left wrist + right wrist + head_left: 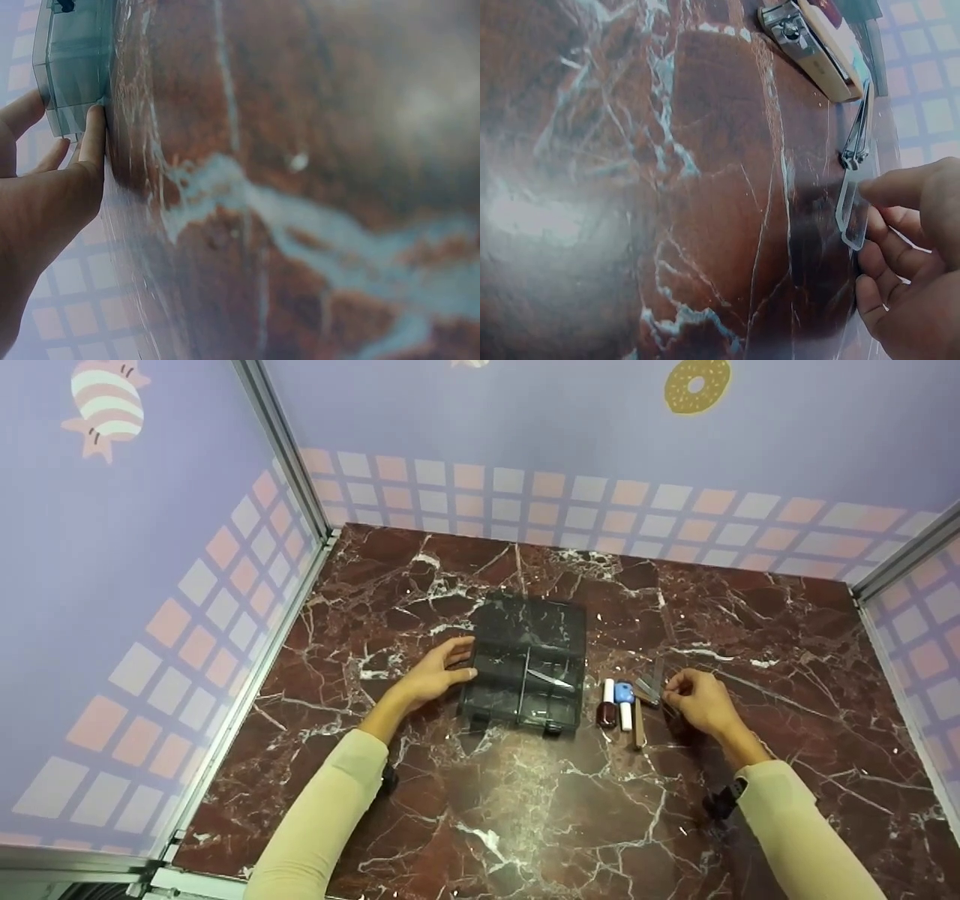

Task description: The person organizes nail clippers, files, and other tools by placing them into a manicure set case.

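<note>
Your left hand (439,673) lay with straight fingers against the left side of the smoky clear organizer box (529,664), at about nine o'clock of it; the left wrist view showed a fingertip (94,124) touching the box's lower corner (75,64) where it met the marble table (525,825). The box stood near the table's middle, its dividers showing through the plastic.

Your right hand (697,701) sat at about three o'clock from the box, fingers curled and pinching the clear handle of a small metal tool (853,184), which looked like tweezers or small clippers; I cannot tell which. Its metal end lay on the table, pointing toward the other pieces.

Between the box and your right hand lay a small row of items: a dark red nail polish bottle (607,711) with a white cap, a blue and white tube (624,703) just beside it, a wooden-backed file (638,724), and silver nail clippers (802,37) touching the file's upper end. They lay just beside the box's right wall, between it and your right hand.

Patterned lilac walls closed in the table at nine, twelve and three o'clock. No writing or brand was readable on any item.
</note>
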`<move>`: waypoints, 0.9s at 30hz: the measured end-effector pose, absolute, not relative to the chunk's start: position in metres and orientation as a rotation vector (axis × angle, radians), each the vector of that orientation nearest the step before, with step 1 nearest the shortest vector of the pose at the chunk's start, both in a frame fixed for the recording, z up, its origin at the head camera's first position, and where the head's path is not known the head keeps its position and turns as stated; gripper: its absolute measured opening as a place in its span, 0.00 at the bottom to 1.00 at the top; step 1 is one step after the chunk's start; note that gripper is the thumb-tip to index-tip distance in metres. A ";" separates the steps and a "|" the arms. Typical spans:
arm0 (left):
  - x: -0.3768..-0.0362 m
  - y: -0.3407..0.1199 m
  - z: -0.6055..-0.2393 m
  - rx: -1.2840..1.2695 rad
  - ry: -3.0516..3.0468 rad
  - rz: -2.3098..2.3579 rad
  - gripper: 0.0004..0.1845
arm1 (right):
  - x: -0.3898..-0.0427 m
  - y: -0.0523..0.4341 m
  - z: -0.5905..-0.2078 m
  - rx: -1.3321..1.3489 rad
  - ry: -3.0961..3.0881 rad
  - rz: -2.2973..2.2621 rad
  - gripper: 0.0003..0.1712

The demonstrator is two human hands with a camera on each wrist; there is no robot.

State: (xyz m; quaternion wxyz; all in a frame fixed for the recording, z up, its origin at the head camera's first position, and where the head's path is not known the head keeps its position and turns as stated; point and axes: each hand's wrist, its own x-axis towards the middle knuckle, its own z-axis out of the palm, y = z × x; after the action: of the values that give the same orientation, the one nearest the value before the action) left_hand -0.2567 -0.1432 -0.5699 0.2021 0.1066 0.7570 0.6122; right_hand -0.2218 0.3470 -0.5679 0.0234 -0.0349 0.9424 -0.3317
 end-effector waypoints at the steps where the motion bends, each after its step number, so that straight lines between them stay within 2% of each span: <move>1: -0.257 -0.143 -0.570 0.299 2.111 1.713 0.38 | -0.222 0.346 -0.567 -0.113 2.919 -1.023 0.03; 14: -0.256 -0.144 -0.571 0.303 2.092 1.732 0.38 | -0.229 0.329 -0.558 -0.207 3.019 -1.035 0.02; 27: -0.257 -0.144 -0.570 0.304 2.100 1.715 0.38 | -0.245 0.282 -0.542 -0.357 2.962 -1.257 0.03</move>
State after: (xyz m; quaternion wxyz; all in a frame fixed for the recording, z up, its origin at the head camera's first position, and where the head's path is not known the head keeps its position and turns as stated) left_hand -0.2565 -0.1440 -0.5697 0.2053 0.1091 0.7533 0.6153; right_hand -0.2448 0.2816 -0.5422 -0.0478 -0.1103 0.9139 -0.3878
